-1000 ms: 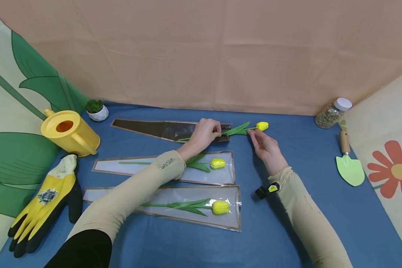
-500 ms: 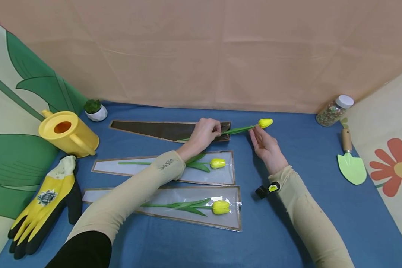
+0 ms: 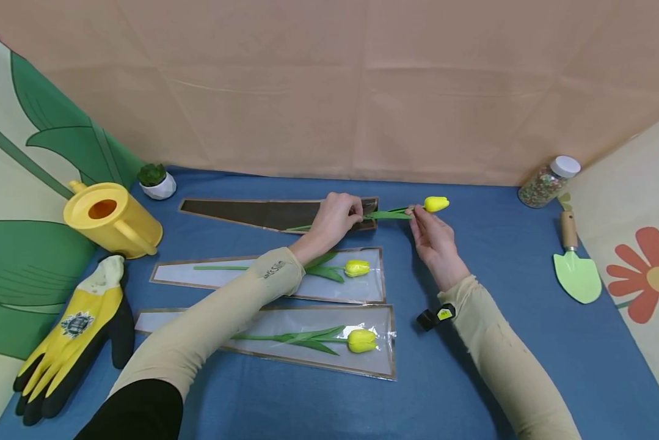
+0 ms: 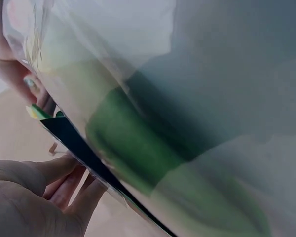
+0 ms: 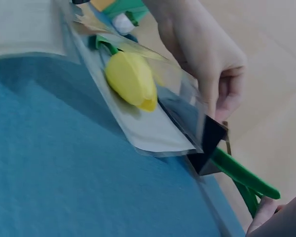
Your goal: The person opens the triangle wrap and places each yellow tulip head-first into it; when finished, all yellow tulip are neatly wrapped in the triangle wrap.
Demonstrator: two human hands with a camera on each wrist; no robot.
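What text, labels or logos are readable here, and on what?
Left sleeve: a short grey print, too small and skewed to read.
Glove: a round dark emblem, any lettering too small to read.
Black tag by the right wrist: a yellow mark, unreadable.
Jar: no label shows.
Wrist views: no text.

Watering can (image 3: 113, 219) at far left, glove (image 3: 68, 336) before it; three sleeves (image 3: 274, 282) at centre; jar (image 3: 547, 181) behind trowel (image 3: 575, 269) at right.
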